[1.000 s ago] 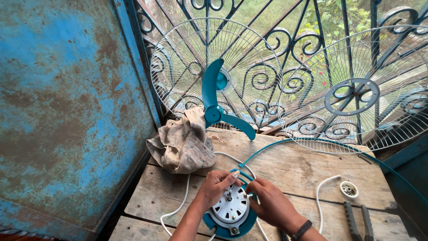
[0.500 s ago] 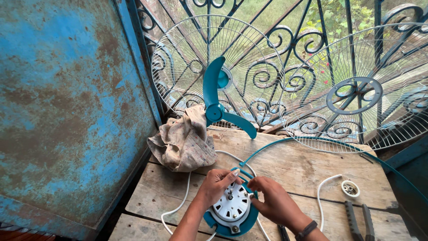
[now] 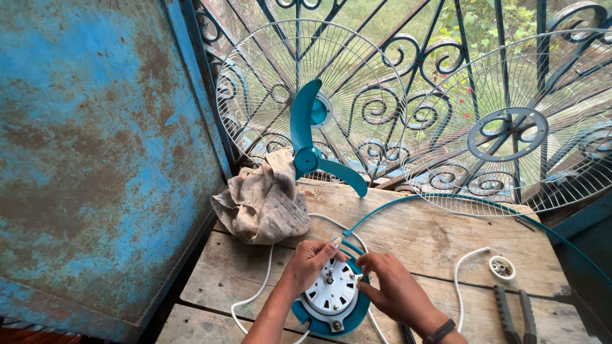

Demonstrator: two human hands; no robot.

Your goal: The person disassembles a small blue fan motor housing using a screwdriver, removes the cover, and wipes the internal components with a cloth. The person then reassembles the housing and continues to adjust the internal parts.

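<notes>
I have both hands on the fan motor [image 3: 331, 294] at the near edge of the workbench [image 3: 433, 236]: left hand [image 3: 310, 262] gripping its top edge, right hand [image 3: 394, 292] pinching its side. I judge I'm fiddling with the housing; steady fingertips are needed. Pliers [image 3: 513, 312] lie right of my right hand.

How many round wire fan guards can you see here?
2. One wire guard leans against the iron grille at the back left, behind the teal fan blade; the other wire guard leans at the back right. None seems hidden.

Head camera – looks steeply down, seemingly close.
</notes>
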